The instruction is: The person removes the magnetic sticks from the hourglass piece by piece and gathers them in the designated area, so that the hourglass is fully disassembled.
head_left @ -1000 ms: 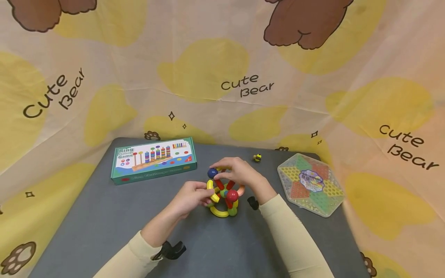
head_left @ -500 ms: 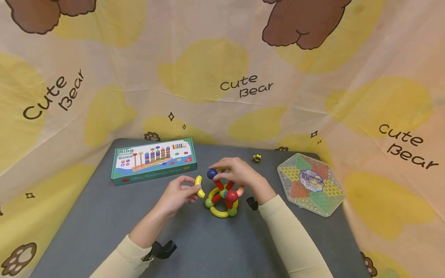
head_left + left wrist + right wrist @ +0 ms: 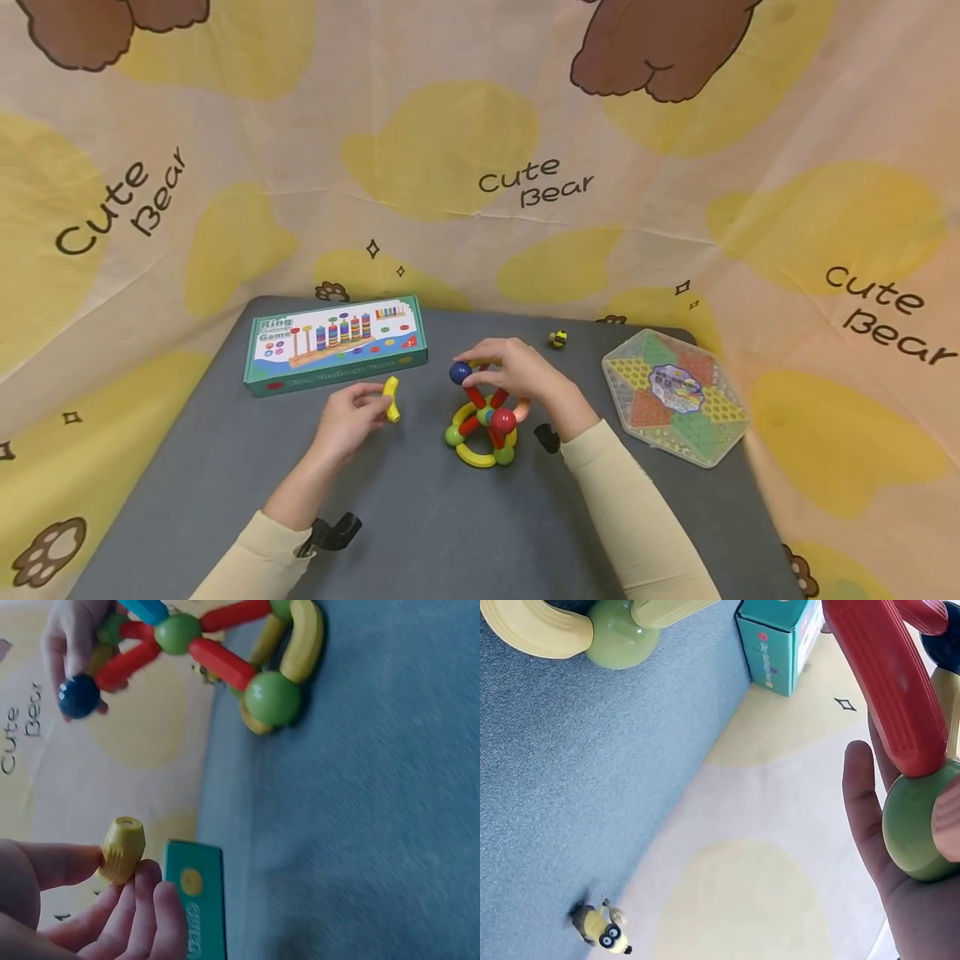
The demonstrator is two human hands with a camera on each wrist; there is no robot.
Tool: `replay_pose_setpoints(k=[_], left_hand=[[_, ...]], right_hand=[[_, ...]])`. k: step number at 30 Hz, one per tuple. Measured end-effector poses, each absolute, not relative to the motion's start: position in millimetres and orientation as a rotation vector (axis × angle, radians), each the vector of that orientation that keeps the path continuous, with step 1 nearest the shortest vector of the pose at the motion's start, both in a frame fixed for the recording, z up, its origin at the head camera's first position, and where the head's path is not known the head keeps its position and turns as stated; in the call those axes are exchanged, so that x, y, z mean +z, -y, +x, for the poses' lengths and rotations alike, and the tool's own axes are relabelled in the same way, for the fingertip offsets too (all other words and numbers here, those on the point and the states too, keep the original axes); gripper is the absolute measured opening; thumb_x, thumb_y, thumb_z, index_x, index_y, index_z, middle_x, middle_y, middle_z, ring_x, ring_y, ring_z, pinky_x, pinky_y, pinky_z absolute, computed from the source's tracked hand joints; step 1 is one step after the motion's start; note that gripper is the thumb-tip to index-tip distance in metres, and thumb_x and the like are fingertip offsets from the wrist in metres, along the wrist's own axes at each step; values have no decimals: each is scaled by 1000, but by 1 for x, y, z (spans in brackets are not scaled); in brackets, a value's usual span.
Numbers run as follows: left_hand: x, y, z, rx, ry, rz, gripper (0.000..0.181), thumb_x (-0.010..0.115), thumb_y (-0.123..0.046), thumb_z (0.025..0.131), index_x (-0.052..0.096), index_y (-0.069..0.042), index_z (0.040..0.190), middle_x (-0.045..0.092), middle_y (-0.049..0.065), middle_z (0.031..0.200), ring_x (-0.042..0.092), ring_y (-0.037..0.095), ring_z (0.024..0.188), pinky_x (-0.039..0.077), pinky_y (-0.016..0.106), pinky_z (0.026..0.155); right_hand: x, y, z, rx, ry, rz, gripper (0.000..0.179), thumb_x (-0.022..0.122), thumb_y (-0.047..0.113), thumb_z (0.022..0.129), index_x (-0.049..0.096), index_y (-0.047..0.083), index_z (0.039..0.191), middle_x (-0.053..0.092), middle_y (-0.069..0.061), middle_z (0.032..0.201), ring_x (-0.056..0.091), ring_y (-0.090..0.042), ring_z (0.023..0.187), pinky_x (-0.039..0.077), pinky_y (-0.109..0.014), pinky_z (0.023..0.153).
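My left hand (image 3: 347,427) pinches a short curved yellow rod (image 3: 392,400) between thumb and fingers, left of and apart from a ball-and-rod toy structure (image 3: 486,414). Seen in the left wrist view, the yellow rod (image 3: 124,847) points one flat end upward. The structure stands on a ring of yellow curved rods and green balls, with red rods rising from it. My right hand (image 3: 521,371) grips its top, beside a dark blue ball (image 3: 460,372). A red ball (image 3: 502,421) faces me. In the right wrist view a green ball (image 3: 915,829) sits against the palm, under a red rod (image 3: 889,690).
A green Ring Challenge Game box (image 3: 337,342) lies at the table's back left. Behind my right hand stands a small yellow-and-black figure (image 3: 557,338). A hexagonal board-game case (image 3: 675,398) lies at the right. Printed fabric (image 3: 420,167) hangs behind the grey table (image 3: 442,533).
My left hand has drawn the yellow rod away from the structure, toward the left. The right hand and the structure have stayed in place.
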State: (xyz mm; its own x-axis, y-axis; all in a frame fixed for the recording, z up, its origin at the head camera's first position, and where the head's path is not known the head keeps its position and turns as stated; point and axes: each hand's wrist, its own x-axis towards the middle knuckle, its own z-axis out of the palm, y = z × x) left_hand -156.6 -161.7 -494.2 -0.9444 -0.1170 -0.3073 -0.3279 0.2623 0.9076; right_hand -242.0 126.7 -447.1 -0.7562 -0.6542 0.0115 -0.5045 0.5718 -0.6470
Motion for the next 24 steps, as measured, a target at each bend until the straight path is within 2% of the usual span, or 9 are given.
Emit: replay_pose_setpoints(k=[4, 6, 10, 15, 20, 24], left_hand=[[-505, 170, -159, 1688, -2459, -449, 39, 66, -20, 98, 63, 3, 129, 72, 21, 111, 72, 33, 94, 60, 42, 84], [-511, 176, -160, 1666, -2490, -470, 39, 67, -20, 97, 63, 3, 128, 72, 21, 111, 73, 32, 92, 60, 42, 82], [-526, 191, -164, 1630, -2527, -514, 41, 69, -23, 96, 65, 3, 127, 72, 21, 111, 74, 25, 86, 61, 35, 76], [-544, 204, -170, 1568, -2584, -579, 39, 70, -24, 95, 67, 3, 123, 74, 17, 101, 72, 20, 77, 57, 25, 63], [-556, 209, -170, 1514, -2643, -595, 36, 70, -23, 92, 70, 4, 116, 75, 16, 95, 68, 12, 68, 52, 23, 58], [-559, 214, -168, 1416, -2741, -591, 34, 69, -24, 92, 71, 4, 113, 75, 16, 94, 67, 19, 77, 49, 25, 60]], right_hand=[[-447, -128, -243, -960, -2579, -949, 41, 80, 35, 86, 72, 30, 126, 70, 7, 121, 62, -17, 111, 55, -44, 92], [-448, -128, -243, -948, -2588, -950, 41, 79, 36, 86, 72, 31, 126, 70, 8, 121, 61, -15, 110, 55, -42, 92], [-448, -127, -242, -940, -2590, -957, 41, 79, 36, 86, 72, 31, 126, 70, 8, 120, 62, -14, 109, 55, -41, 91], [-446, -128, -242, -947, -2579, -938, 41, 79, 36, 86, 71, 31, 127, 70, 9, 119, 61, -14, 109, 55, -38, 90], [-445, -129, -241, -941, -2581, -905, 42, 79, 34, 86, 71, 32, 127, 69, 10, 118, 60, -13, 109, 54, -33, 89], [-446, -127, -241, -951, -2574, -917, 41, 80, 33, 86, 72, 30, 126, 69, 8, 119, 59, -17, 110, 54, -36, 88]])
